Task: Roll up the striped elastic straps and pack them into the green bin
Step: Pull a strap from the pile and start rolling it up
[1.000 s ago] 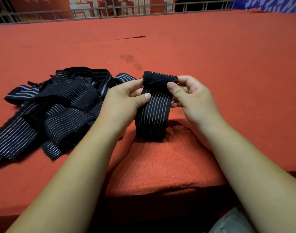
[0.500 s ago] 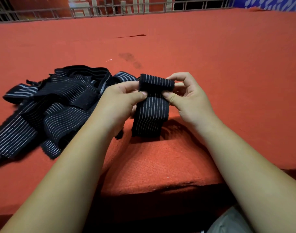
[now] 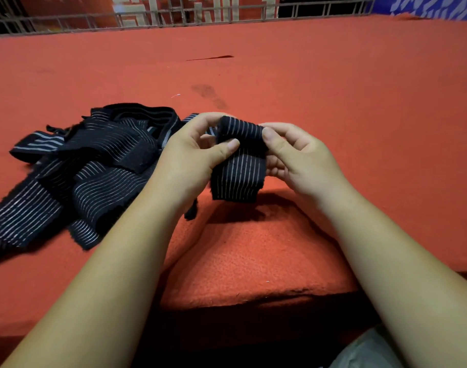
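The left hand [image 3: 192, 158] and right hand [image 3: 298, 155] both pinch in their grip the partly rolled striped strap [image 3: 237, 176] above the red counter [image 3: 333, 88]; its tail perhaps touches it. The other straps [image 3: 94, 166] lie at left.

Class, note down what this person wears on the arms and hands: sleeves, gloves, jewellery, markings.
No sleeves show: the left forearm and right forearm are bare to the frame's edge. The left hand and right hand wear no gloves, rings, watch or bracelet. Thumbnails are short, unpainted.
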Action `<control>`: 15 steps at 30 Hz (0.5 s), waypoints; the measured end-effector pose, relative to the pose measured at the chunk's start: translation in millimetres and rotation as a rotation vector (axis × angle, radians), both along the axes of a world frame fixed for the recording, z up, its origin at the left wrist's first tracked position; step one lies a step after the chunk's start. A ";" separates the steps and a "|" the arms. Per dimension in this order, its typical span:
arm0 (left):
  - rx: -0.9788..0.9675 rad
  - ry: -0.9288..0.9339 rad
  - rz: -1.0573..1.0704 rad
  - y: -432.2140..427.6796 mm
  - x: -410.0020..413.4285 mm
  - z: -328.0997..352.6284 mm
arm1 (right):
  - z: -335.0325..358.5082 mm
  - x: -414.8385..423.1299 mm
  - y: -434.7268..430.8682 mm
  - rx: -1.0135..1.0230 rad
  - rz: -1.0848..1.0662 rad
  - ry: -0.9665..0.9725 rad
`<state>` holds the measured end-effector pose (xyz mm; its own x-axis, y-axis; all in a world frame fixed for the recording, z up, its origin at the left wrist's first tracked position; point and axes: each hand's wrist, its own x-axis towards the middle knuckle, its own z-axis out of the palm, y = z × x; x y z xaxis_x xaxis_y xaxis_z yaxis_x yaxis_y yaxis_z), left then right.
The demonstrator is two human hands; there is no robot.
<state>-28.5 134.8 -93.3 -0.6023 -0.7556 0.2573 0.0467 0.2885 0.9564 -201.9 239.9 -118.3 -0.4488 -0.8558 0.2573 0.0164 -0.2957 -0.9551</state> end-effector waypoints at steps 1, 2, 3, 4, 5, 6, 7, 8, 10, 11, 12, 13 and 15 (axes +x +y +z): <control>0.005 -0.011 -0.005 0.5 -0.1 0.5 | -1.0 -0.1 -0.9 0.004 -0.022 -0.010; 0.015 -0.018 -0.001 0.3 -0.8 0.6 | -1.8 -0.8 -1.7 0.004 -0.038 -0.013; 0.031 -0.019 0.005 0.7 -1.3 1.0 | -2.3 -2.0 -2.3 0.001 -0.050 -0.015; 0.048 -0.017 0.013 0.6 -2.1 0.9 | -2.4 -3.4 -2.7 -0.005 -0.059 -0.014; 0.055 -0.013 0.015 0.9 -2.6 1.0 | -2.8 -4.8 -2.9 -0.010 -0.065 -0.005; 0.048 -0.013 0.021 0.9 -3.0 1.1 | -3.5 -6.1 -3.1 -0.017 -0.066 0.014; 0.033 -0.016 0.031 0.5 -3.4 1.0 | -4.2 -7.0 -2.8 -0.025 -0.065 0.042; 0.015 -0.022 0.045 0.4 -3.9 1.1 | -4.7 -7.6 -2.7 -0.034 -0.065 0.069; -0.003 -0.021 0.058 -1.2 -4.0 -0.3 | -4.9 -8.1 -2.3 -0.044 -0.065 0.088; 0.001 -0.012 0.053 -2.1 -3.5 -1.2 | -4.5 -7.7 -2.2 -0.044 -0.060 0.067; 0.003 -0.002 0.042 -2.5 -3.1 -1.9 | -4.1 -7.5 -2.4 -0.038 -0.055 0.036; 0.002 0.005 0.035 -3.5 -2.6 -2.5 | -3.5 -6.9 -2.6 -0.027 -0.052 0.014; -0.003 0.003 0.038 -2.9 -1.4 -2.6 | -3.4 -6.8 -3.1 -0.014 -0.054 0.032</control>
